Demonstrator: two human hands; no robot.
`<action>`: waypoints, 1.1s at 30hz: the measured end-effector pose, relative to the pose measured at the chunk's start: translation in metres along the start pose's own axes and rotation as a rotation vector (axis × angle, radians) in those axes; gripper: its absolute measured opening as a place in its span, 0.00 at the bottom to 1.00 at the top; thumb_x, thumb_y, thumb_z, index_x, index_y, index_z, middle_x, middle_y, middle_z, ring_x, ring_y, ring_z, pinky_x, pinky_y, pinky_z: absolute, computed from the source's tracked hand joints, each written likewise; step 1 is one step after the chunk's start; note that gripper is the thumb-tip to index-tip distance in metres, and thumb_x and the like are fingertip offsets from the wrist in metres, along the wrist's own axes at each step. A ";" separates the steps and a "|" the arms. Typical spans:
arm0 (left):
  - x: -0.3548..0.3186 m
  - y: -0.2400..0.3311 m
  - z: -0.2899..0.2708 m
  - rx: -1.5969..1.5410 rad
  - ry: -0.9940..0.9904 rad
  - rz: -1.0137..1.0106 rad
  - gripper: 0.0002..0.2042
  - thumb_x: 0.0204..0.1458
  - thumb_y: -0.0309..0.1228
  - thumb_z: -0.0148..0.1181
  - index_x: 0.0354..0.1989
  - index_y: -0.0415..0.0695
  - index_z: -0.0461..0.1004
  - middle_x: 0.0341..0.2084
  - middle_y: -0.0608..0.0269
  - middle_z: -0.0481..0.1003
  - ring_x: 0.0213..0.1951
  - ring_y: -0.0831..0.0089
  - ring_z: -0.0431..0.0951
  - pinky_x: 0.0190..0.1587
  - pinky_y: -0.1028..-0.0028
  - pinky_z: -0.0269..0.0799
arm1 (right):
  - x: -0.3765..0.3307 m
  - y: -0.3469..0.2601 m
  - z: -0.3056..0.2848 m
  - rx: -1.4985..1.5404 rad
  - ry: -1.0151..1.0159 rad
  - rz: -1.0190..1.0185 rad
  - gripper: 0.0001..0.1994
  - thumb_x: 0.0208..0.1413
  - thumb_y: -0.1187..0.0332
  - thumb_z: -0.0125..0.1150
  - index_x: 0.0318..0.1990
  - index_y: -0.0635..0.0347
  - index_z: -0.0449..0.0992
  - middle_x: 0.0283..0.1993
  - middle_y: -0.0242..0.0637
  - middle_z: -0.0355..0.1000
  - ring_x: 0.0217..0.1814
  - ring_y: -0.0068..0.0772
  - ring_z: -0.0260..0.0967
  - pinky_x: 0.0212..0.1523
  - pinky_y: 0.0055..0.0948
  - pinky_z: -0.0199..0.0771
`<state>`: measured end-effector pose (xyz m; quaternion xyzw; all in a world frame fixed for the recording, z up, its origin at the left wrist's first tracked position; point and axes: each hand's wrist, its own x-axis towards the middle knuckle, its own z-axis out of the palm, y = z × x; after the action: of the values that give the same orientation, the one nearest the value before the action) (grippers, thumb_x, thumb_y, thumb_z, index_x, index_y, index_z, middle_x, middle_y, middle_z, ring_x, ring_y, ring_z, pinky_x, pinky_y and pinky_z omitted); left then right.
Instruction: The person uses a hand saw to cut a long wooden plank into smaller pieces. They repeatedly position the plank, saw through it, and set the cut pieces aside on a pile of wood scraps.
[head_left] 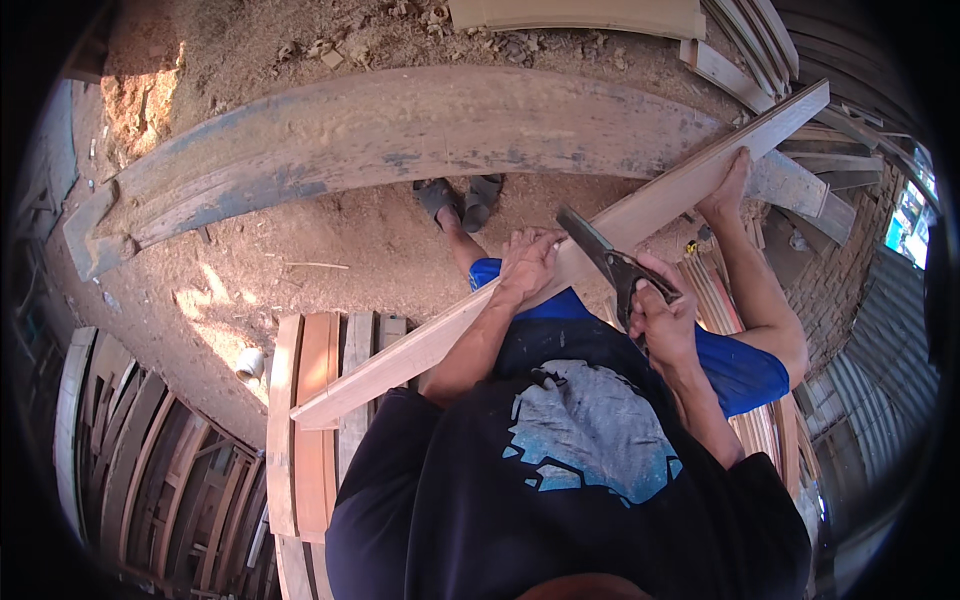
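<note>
The plank is pale tan, the saw handle dark, the shorts vivid blue, the shirt black (its print grey, turning turquoise below).

The person wears a black short-sleeved T-shirt with a jagged-edged grey and light-blue print, bright blue shorts and dark sandals.

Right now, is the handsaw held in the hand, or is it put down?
The handsaw is held: the right hand is closed around its handle.
</note>
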<state>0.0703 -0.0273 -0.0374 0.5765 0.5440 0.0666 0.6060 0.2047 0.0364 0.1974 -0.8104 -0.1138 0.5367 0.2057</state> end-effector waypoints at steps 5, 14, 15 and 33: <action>0.001 -0.009 0.009 0.004 0.002 0.005 0.15 0.60 0.36 0.52 0.55 0.60 0.77 0.51 0.62 0.73 0.56 0.55 0.68 0.59 0.54 0.62 | 0.116 0.046 0.036 0.069 -0.006 0.134 0.20 0.63 0.76 0.54 0.62 0.65 0.66 0.23 0.31 0.65 0.16 0.19 0.60 0.15 0.24 0.62; 0.006 -0.016 0.014 -0.048 0.047 0.074 0.16 0.60 0.35 0.52 0.55 0.59 0.77 0.51 0.61 0.73 0.55 0.55 0.68 0.58 0.53 0.62 | -0.007 0.001 -0.017 0.023 -0.022 0.010 0.19 0.63 0.77 0.53 0.61 0.69 0.67 0.24 0.30 0.66 0.16 0.18 0.59 0.15 0.23 0.61; 0.005 -0.015 0.015 -0.033 0.052 0.079 0.16 0.60 0.35 0.52 0.55 0.59 0.77 0.51 0.61 0.73 0.55 0.55 0.68 0.58 0.53 0.62 | 0.000 0.008 -0.014 0.041 -0.002 0.024 0.18 0.63 0.77 0.53 0.61 0.69 0.67 0.24 0.30 0.66 0.16 0.18 0.59 0.15 0.23 0.62; 0.003 -0.018 0.012 0.012 0.014 0.042 0.16 0.60 0.35 0.51 0.55 0.59 0.77 0.51 0.61 0.74 0.55 0.54 0.69 0.59 0.54 0.61 | 0.030 0.031 0.011 0.070 -0.003 -0.031 0.17 0.66 0.75 0.52 0.60 0.67 0.66 0.24 0.30 0.66 0.17 0.17 0.60 0.15 0.22 0.63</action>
<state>0.0709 -0.0386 -0.0566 0.5909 0.5363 0.0802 0.5973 0.2054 0.0236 0.1552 -0.7999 -0.1080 0.5384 0.2419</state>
